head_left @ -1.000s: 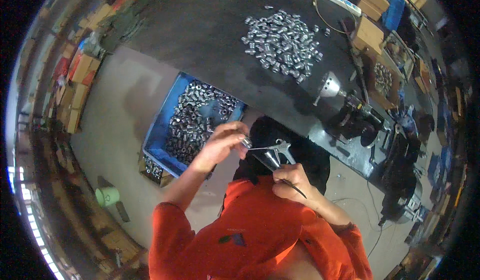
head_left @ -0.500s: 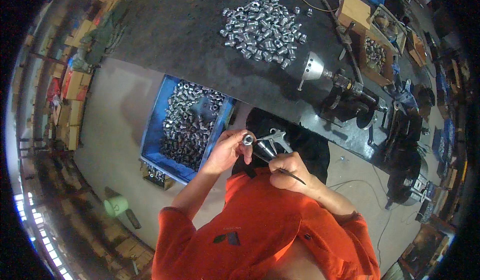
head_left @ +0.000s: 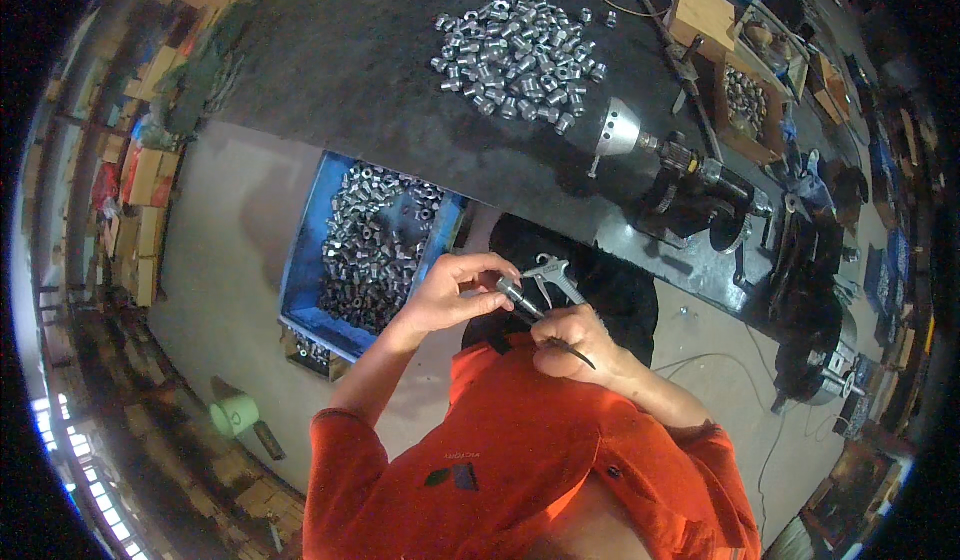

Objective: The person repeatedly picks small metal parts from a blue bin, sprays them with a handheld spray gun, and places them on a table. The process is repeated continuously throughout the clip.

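My left hand [head_left: 458, 292] pinches a small shiny metal fitting [head_left: 508, 286] between thumb and fingers. Closed around a slim cylindrical tool [head_left: 527, 306], my right hand [head_left: 575, 342] rests near my lap; a thin dark tail sticks out behind the fist. The tool's silvery front end meets the fitting; whether it sits inside the bore I cannot tell. Just beyond the right hand, a silver air blow gun [head_left: 556, 280] lies on the dark cloth [head_left: 620, 305] over my lap. Left of my hands, a blue bin [head_left: 303, 250] holds many similar metal fittings.
A heap of fittings [head_left: 520, 55] covers part of the dark workbench [head_left: 330, 70] ahead. To its right stands a bench fixture with a silver conical head [head_left: 619, 128]. Farther right are a wooden box of parts [head_left: 745, 100] and a cardboard box [head_left: 703, 15]. A green container [head_left: 233, 415] lies on the floor.
The fitting has turned from facing up with its bore showing to lying in line with the tool, and their ends have come together. My left fingers have shifted around it.
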Demonstrator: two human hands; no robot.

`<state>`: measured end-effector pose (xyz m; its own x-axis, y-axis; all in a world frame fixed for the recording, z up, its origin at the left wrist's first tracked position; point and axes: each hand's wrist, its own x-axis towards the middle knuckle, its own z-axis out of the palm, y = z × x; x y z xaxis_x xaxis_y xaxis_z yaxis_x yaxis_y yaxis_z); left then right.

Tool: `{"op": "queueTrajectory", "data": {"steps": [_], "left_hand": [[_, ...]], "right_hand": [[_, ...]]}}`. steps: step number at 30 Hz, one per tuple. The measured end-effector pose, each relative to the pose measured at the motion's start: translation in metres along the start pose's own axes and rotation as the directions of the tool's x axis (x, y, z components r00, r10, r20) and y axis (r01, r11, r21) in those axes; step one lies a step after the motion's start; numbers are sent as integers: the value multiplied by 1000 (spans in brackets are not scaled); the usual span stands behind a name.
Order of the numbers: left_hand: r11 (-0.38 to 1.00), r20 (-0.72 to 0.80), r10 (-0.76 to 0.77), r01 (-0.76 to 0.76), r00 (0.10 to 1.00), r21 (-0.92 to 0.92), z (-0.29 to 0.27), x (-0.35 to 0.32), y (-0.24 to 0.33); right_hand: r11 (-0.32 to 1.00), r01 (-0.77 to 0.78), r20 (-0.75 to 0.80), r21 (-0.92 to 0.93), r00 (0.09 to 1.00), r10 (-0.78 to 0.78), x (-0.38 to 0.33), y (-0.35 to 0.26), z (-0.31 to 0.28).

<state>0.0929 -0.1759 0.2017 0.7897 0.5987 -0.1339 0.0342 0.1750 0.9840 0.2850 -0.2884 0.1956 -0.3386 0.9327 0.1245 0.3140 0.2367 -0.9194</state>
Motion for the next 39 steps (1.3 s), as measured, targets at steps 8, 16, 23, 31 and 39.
{"op": "queueTrajectory", "data": {"steps": [8,16,23,31,39], "left_hand": [[984,28,-151,153,988,-94,7,0,-9],[961,14,-166,165,986,-224,8,5,-6],[799,-350,274,-10,896,602,-7,10,-6],[443,-180,498,-71,848,894,-12,6,-22],[422,-103,449,-109,888,900,5,9,-20]], "right_hand": [[997,-23,-9,-80,1000,22,1,-6,-2],[981,-52,-2,187,999,53,-6,3,-1],[998,50,-163,-42,985,-56,-14,-15,-27],[979,203,-273,-9,942,-198,-3,-38,-28],[980,177,-123,-88,975,-187,19,-21,-14]]}}
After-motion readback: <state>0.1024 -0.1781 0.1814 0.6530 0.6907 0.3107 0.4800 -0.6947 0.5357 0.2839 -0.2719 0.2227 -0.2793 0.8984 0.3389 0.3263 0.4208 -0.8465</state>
